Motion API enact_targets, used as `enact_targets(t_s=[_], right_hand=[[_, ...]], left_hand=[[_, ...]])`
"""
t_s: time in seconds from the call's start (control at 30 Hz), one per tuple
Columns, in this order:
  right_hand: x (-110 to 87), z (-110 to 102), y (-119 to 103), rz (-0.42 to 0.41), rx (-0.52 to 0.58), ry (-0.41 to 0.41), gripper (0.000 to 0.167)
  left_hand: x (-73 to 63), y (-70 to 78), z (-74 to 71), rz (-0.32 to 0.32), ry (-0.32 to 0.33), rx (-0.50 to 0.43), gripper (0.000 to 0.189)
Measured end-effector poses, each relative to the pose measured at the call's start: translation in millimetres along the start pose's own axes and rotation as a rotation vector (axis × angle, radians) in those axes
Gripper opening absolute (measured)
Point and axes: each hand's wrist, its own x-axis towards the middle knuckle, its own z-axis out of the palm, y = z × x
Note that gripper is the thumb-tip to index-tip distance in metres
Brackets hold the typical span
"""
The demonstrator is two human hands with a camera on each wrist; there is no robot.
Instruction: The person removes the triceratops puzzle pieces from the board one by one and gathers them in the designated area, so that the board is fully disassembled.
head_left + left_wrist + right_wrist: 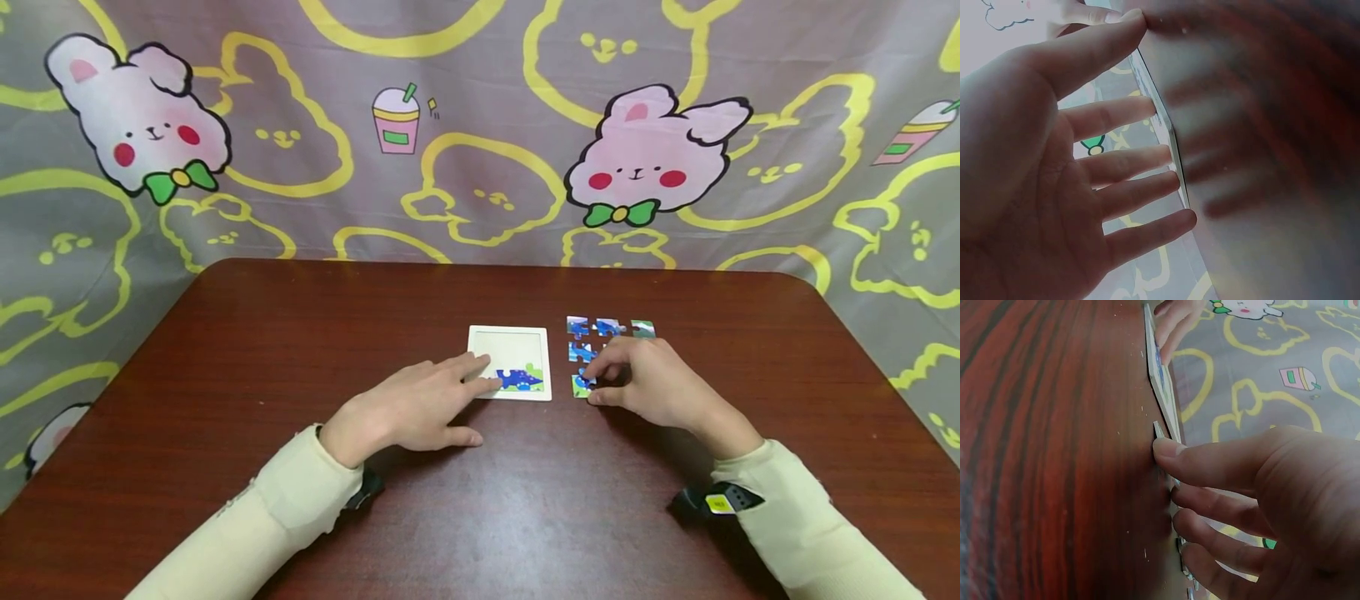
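A white puzzle tray (547, 367) lies on the table, with blue and green joined pieces (520, 380) along its near edge. My left hand (420, 404) reaches over the tray's left side with its fingers extended, fingertips on the tray and the pieces. In the left wrist view its palm shows with the fingers spread apart. Right of the tray, my right hand (660, 383) pinches a green and blue puzzle piece (581, 387) at the nearest corner of the loose group. From the right wrist view, the thumb covers much of that piece (1158, 430).
Several loose puzzle pieces (578, 326) lie in rows right of the tray, some hidden under my right hand. The brown wooden table (337, 317) ends at a patterned curtain (495, 108) at the back.
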Motion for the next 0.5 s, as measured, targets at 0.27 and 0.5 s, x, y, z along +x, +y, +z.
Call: enact_targets(t_s=[0.27,0.5], right_hand=[[1.0,0,-1,-0.005,-0.014,0.007,0.021],[8.6,4,-11,-0.01,0.039,0.022,0.022]], left_hand=[[0.0,0.9,-0.3,-0.006,-0.011,-0.002,0.072],[-0.3,1.6,-0.4,0.003,-0.012,0.002,0.072]])
